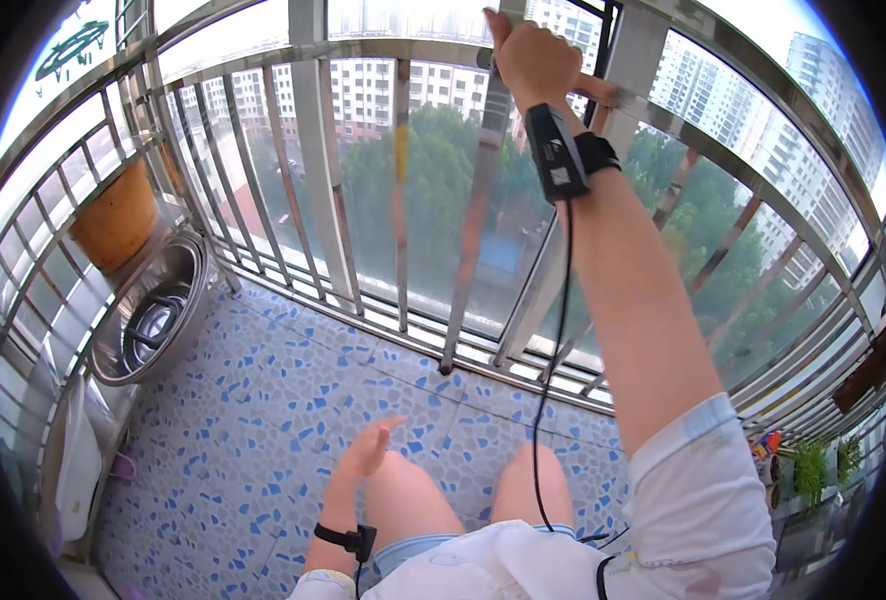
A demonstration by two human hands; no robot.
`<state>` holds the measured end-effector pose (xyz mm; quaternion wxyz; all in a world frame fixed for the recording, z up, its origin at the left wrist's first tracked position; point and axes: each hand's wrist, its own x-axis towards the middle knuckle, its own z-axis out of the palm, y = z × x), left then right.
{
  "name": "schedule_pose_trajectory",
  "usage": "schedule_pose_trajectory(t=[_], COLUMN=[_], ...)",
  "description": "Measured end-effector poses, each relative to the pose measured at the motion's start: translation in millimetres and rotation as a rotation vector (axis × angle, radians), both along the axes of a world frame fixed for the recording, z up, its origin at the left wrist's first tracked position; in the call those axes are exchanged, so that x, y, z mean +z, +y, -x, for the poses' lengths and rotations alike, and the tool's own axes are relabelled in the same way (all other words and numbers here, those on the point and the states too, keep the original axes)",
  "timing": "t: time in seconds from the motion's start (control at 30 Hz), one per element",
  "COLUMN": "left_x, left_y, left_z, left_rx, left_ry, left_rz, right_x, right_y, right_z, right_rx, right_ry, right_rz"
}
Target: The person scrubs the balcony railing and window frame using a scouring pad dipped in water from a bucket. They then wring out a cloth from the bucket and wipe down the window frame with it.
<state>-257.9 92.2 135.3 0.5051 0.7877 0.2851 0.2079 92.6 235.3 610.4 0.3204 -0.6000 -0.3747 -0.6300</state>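
Note:
My right hand [539, 62] is raised at the top bar of the metal railing [433, 57]. Its fingers are curled closed and the thumb sticks up; whatever lies inside the fist is hidden from me. A black device [557, 152] is strapped to that wrist, with a cable running down to my lap. Low over my left knee hovers my left hand [368, 448], holding nothing, fingers stretched out to the right. A black band with a small box [364, 543] circles the left wrist.
Railings enclose the balcony before large windows [363, 200]. On the left are an orange-brown pot [115, 218] and a steel basin [201, 270] with metal ware inside. Green plants [809, 470] stand on the far right. Blue-speckled tiles [263, 400] cover the floor.

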Motion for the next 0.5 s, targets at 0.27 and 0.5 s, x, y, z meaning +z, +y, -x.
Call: schedule_pose_trajectory(t=[0.27, 0.5], left_x=[21, 19], left_y=[-4, -20], left_z=[14, 23], left_rx=[-0.001, 0.057], left_ry=[0.035, -0.007], left_rz=[0.009, 0.013], right_x=[36, 50], right_y=[-22, -72], right_z=[1, -60], right_rx=[0.051, 0.067], right_ry=[0.124, 0.477], right_rz=[0.282, 0.458])
